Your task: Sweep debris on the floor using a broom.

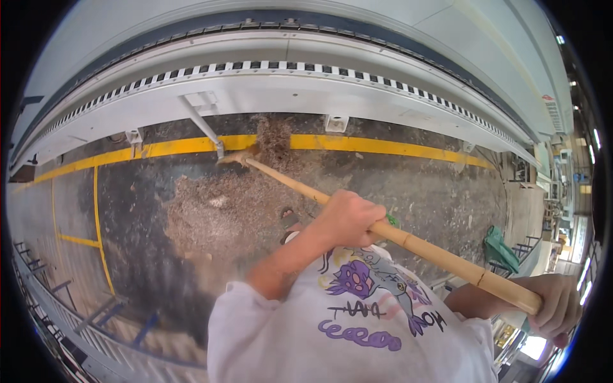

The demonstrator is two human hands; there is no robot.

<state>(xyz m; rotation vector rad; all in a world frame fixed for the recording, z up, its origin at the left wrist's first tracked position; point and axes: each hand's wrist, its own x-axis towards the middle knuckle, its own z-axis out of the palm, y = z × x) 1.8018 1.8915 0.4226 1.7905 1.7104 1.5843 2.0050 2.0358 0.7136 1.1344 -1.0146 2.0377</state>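
My left hand (350,218) is wrapped round the middle of a long bamboo broom handle (440,257), in front of my chest. Out to the right, my right hand (557,307) grips the handle's upper end. From there the stick slants down and away to the left. Its small, pale broom head (237,157) meets the floor at the yellow line, close under the machine's edge. Beside the head, a strip of swept debris (274,135) crosses the line. A wide heap of greyish-brown shavings (214,214) lies on the nearer side.
A long white machine (287,96) spans the far side, with a slanted grey strut (201,122) and a mounting foot (336,123) below it. Metal racks (70,338) stand at the lower left. A green bag (501,249) lies at the right.
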